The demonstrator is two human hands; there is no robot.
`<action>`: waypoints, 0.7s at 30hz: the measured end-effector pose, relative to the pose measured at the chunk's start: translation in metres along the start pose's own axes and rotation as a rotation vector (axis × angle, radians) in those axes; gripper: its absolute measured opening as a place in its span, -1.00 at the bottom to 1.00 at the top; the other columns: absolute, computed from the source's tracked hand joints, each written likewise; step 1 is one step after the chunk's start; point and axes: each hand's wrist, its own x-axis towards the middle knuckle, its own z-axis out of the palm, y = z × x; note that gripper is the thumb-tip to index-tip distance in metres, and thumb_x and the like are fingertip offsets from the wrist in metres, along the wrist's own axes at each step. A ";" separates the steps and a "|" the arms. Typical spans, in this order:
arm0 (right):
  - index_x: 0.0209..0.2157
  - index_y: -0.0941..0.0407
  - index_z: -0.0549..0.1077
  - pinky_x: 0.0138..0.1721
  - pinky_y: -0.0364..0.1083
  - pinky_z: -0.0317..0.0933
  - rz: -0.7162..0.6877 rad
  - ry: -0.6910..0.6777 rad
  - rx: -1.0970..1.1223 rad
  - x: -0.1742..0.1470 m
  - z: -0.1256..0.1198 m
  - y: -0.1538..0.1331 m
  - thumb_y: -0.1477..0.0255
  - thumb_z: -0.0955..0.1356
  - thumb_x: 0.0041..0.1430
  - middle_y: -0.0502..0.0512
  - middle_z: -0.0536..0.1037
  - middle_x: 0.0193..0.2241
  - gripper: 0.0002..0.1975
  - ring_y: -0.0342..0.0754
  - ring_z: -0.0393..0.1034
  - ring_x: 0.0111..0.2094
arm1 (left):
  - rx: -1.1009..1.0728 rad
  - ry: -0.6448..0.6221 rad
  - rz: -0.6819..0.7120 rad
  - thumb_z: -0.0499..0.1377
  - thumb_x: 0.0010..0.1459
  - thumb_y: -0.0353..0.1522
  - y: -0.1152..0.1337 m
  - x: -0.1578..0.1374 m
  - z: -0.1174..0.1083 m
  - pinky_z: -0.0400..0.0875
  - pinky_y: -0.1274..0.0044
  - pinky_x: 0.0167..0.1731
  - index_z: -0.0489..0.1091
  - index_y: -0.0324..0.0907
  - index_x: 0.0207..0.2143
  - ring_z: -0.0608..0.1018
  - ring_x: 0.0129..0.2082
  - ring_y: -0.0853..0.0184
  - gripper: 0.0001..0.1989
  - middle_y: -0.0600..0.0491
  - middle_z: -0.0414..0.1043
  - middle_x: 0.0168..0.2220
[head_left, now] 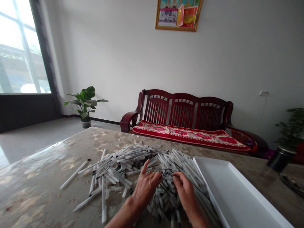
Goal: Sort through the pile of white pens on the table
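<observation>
Slim translucent whitish tubes [120, 178] look smooth plastic; the brown floral tabletop [42, 186] is glossy; the shallow white rectangular tray [237, 196] at 4 o'clock is smooth, matt; the dark-red slatted bench [207, 115], polished wood.

Heap of tubes [134, 154] on the desk [35, 193], tray [239, 193] at its 3 o'clock.
Seen from the heap, the bench [182, 111] is at 1 o'clock, behind the desk; the potted plant [85, 103] stands on the floor [47, 133] at 11 o'clock.

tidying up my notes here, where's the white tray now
In the head view, the white tray lies at lower right on the patterned table, just right of the heap of pale tubes and the right hand.
</observation>
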 end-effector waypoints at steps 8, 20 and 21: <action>-0.34 0.10 0.55 -0.33 -0.14 0.34 -0.126 0.015 -0.108 0.004 -0.007 -0.002 0.09 0.36 0.15 0.06 0.59 -0.43 -0.65 -0.01 0.47 -0.38 | -0.007 0.010 -0.025 0.03 0.36 -0.37 0.000 0.001 0.001 0.07 0.13 0.30 0.34 -0.09 -0.37 0.51 -0.59 0.44 -0.80 0.27 0.43 -0.58; -0.33 0.09 0.58 -0.32 -0.13 0.33 -0.121 0.040 -0.127 0.004 -0.006 -0.003 0.12 0.34 0.18 0.07 0.61 -0.40 -0.66 0.01 0.49 -0.35 | -0.011 0.034 -0.026 0.04 0.36 -0.36 0.001 0.000 0.003 0.03 0.16 0.32 0.35 -0.09 -0.37 0.50 -0.59 0.45 -0.80 0.27 0.43 -0.57; -0.29 0.10 0.59 -0.29 -0.13 0.35 -0.129 0.041 -0.112 0.004 -0.006 -0.003 0.14 0.36 0.16 0.09 0.63 -0.35 -0.68 0.02 0.50 -0.31 | -0.010 0.039 -0.028 0.04 0.36 -0.36 0.000 0.000 0.003 0.04 0.16 0.32 0.35 -0.08 -0.37 0.50 -0.59 0.45 -0.80 0.27 0.43 -0.58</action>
